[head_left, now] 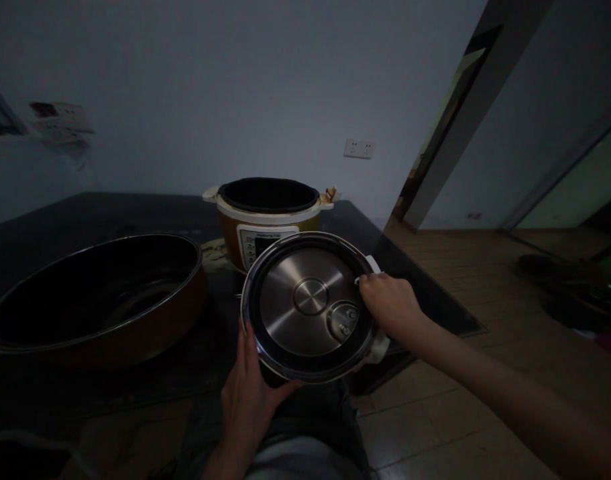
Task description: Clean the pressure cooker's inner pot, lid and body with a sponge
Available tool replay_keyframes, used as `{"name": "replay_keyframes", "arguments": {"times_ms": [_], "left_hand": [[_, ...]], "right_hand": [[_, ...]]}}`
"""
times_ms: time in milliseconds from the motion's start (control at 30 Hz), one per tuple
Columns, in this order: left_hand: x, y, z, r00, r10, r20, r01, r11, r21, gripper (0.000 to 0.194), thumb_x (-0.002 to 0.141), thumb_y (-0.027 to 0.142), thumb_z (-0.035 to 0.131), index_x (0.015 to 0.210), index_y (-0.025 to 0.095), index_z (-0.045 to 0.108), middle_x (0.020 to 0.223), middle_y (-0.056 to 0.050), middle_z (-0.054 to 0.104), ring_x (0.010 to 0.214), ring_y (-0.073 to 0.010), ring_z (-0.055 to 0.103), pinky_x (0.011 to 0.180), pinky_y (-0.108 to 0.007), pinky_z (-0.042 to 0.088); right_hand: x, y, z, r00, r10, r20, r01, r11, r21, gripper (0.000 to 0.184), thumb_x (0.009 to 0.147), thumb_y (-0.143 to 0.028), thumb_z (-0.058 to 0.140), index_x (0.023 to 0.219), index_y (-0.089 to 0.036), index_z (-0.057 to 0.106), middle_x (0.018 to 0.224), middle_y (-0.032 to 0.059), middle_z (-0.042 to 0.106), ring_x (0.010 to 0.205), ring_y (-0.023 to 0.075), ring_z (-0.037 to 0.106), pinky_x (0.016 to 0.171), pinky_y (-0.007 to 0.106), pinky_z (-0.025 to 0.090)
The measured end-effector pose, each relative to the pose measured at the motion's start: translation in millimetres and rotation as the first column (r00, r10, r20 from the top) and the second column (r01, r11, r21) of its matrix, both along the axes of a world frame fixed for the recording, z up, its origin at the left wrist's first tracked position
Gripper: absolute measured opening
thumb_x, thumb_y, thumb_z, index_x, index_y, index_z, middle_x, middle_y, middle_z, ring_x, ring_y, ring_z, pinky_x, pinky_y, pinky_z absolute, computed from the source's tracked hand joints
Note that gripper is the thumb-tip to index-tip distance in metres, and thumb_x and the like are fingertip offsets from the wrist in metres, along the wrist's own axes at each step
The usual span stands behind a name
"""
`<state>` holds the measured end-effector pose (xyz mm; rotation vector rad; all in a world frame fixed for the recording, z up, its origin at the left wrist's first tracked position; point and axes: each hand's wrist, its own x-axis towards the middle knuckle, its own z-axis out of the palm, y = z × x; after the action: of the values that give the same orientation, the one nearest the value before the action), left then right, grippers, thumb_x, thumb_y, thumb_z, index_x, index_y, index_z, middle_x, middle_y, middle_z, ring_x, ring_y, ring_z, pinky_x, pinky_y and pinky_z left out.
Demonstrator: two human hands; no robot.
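A round pressure cooker lid [285, 313] is held up with its metal underside facing me. My left hand [248, 387] grips its lower left rim, fingers along the edge and thumb beneath. At the right side of the lid, my right hand [390, 303] is closed in a fist against the inner rim; a small light bit shows by the knuckles, too small to name. Behind the lid stands the electric pressure cooker [228, 230], orange and white, uncovered, with a dark inside. The lid covers part of its control panel.
On the left of the dark table [375, 227] sits a large brown pan [185, 313] with a dark inside. A wall socket [359, 149] is on the wall behind. Wooden flooring [455, 267] lies past the table's right edge.
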<state>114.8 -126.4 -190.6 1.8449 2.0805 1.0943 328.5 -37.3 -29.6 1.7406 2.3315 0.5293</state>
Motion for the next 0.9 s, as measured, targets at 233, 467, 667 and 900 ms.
{"name": "replay_keyframes", "arguments": {"times_ms": [233, 467, 667, 900], "left_hand": [[1, 0, 3.1, 1.000, -0.003, 0.015, 0.003, 1.000, -0.007, 0.129, 0.061, 0.050, 0.078, 0.150, 0.029, -0.012, 0.159, -0.017, 0.011, 0.134, -0.0398, 0.038, 0.086, -0.049, 0.054], [1, 1, 3.8, 1.000, 0.003, -0.020, -0.003, 1.000, -0.014, 0.130, 0.061, 0.051, 0.078, 0.149, 0.028, -0.016, 0.158, -0.019, 0.012, 0.133, -0.0398, 0.039, 0.085, -0.049, 0.055], [1, -1, 2.8, 1.000, 0.009, -0.027, -0.009, 1.000, 0.003, 0.130, 0.061, 0.052, 0.078, 0.149, 0.029, -0.014, 0.158, -0.018, 0.012, 0.134, -0.0385, 0.039, 0.086, -0.047, 0.055], [2, -1, 3.5, 1.000, 0.018, -0.018, -0.019, 0.999, -0.045, 0.127, 0.063, 0.051, 0.076, 0.149, 0.027, -0.014, 0.158, -0.019, 0.013, 0.131, -0.0394, 0.042, 0.083, -0.048, 0.055]], "right_hand": [[6, -18, -26.2, 0.992, 0.123, -0.012, -0.124, 0.989, -0.083, 0.021, 0.083, -0.003, 0.049, 0.088, -0.010, 0.069, 0.090, 0.0157, 0.070, 0.089, 0.0264, 0.066, 0.073, 0.034, 0.048], [0, -41, -52.6, 0.974, 0.180, -0.137, -0.201, 0.968, -0.153, 0.016, 0.084, -0.011, 0.053, 0.090, -0.012, 0.068, 0.091, 0.0127, 0.071, 0.090, 0.0248, 0.065, 0.081, 0.036, 0.046], [-24, -58, -70.7, 0.960, 0.131, -0.248, -0.181, 0.965, -0.188, 0.014, 0.086, -0.014, 0.053, 0.091, -0.014, 0.066, 0.091, 0.0106, 0.072, 0.088, 0.0241, 0.066, 0.077, 0.034, 0.047], [-63, -69, -75.6, 0.910, 0.158, -0.384, -0.267, 0.931, -0.248, 0.017, 0.091, -0.020, 0.048, 0.090, -0.016, 0.064, 0.086, 0.0074, 0.072, 0.083, 0.0227, 0.068, 0.069, 0.032, 0.048]]}}
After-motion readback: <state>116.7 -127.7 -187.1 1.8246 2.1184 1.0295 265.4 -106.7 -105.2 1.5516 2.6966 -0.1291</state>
